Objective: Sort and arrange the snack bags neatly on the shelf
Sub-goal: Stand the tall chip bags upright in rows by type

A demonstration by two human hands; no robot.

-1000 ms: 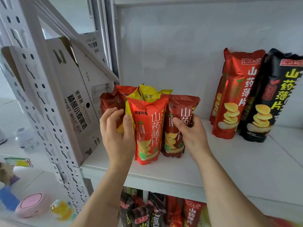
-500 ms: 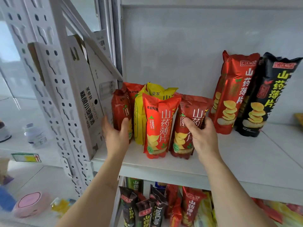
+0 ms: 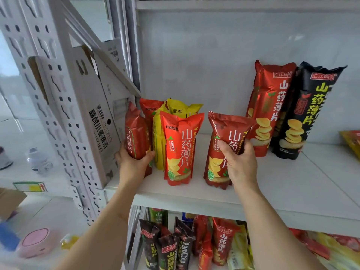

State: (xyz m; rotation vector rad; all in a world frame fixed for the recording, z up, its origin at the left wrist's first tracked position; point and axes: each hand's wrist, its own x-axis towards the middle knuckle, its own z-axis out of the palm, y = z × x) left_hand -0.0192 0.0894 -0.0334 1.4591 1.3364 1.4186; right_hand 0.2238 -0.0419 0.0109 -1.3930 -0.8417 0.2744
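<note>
Plainly, each hand gripped a bag: left hand the red bag at nine o'clock, right hand the dark-red bag. The unsupported orange bag between them could topple.

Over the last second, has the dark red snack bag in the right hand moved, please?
Yes. The dark red snack bag has shifted right, away from the orange-red bag it stood against, toward the tall red bag.

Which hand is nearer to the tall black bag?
Right. The right hand grips a dark red bag just left of the tall black bag; the left hand is far left.
</note>
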